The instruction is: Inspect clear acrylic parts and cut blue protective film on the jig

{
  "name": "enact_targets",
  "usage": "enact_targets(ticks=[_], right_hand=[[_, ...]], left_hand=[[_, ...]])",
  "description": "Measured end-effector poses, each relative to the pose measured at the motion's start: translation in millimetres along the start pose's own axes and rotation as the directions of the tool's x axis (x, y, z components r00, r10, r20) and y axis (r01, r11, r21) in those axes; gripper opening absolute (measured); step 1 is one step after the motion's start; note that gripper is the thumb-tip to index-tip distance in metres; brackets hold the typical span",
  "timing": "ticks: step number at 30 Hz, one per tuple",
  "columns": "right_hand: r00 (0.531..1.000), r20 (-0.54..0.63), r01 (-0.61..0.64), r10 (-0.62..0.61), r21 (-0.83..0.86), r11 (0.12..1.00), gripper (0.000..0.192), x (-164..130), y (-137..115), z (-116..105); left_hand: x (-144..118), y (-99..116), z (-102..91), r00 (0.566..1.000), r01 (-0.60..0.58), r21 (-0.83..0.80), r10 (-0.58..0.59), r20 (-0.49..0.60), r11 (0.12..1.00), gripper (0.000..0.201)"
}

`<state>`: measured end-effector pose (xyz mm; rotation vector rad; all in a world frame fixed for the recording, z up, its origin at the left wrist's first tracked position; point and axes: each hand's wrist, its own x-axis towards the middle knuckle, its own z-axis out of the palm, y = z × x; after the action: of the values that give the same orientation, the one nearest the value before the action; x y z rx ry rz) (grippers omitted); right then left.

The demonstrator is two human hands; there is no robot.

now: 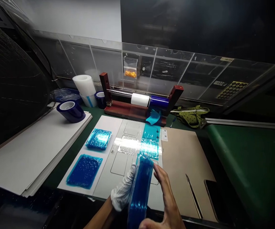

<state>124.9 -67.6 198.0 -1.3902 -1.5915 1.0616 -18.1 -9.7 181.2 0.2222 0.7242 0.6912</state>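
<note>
A thick stack of blue film-covered sheets [141, 187] stands on edge between my hands, above the front of the work surface. My left hand [124, 190], in a white glove, presses against the stack's left side. On the other side my bare right hand [167, 197] curves round it, fingertips at the upper right edge and thumb low near the bottom. Two flat piles of blue film-covered pieces, an upper pile [98, 139] and a lower pile [84, 171], lie to the left on a white sheet. Ahead, a strip of blue film [150, 133] lies on an outlined template [118, 149].
A reddish wooden stand [128, 109] holds a white roll [139, 99] and a blue film roll [159, 102]. Tweezers [193, 194] and a dark phone [214, 197] lie right. A blue tape roll [71, 111] sits on stacked white boards [32, 149]. A green pouch [191, 116] lies behind.
</note>
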Motion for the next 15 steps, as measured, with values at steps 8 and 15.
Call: enact_targets(ticks=[8,15], right_hand=[[0.998,0.029,0.06,-0.061,0.039,0.997,0.103,3,-1,-12],[0.997,0.042,0.063,-0.064,0.014,0.998,0.103,4,-9,-14]], left_hand=[[11,-9,-8.8,0.996,0.083,-0.145,-0.08,0.027,0.986,0.06],[6,-6,0.8,0.994,0.109,-0.074,-0.109,0.0,0.991,0.054]])
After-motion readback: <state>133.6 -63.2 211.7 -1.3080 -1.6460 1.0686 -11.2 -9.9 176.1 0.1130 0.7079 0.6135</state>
